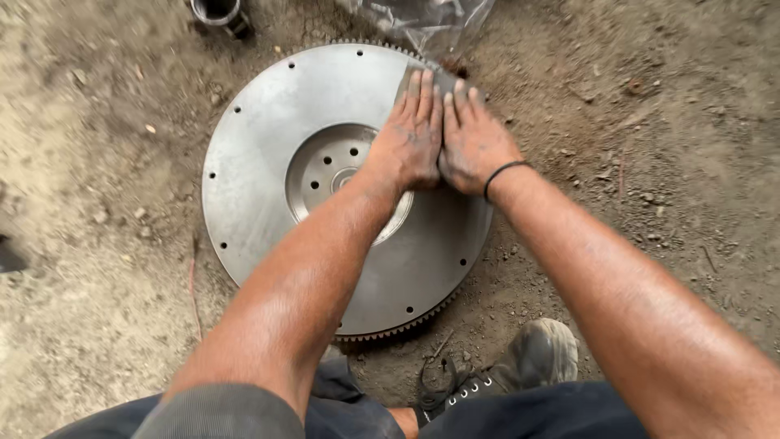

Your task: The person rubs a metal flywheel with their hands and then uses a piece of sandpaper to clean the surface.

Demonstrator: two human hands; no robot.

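My left hand [410, 134] and right hand [473, 140] lie flat side by side, fingers straight and together, pressing what looks like a small grey sheet [439, 80] onto the far rim of a big round toothed metal disc [268, 146] lying on the dirt ground [89, 244] before my shoe [532, 358].

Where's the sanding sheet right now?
In the head view, the grey sheet lies on the flywheel at its upper right edge, under the fingertips of both hands, just below the clear plastic bag.
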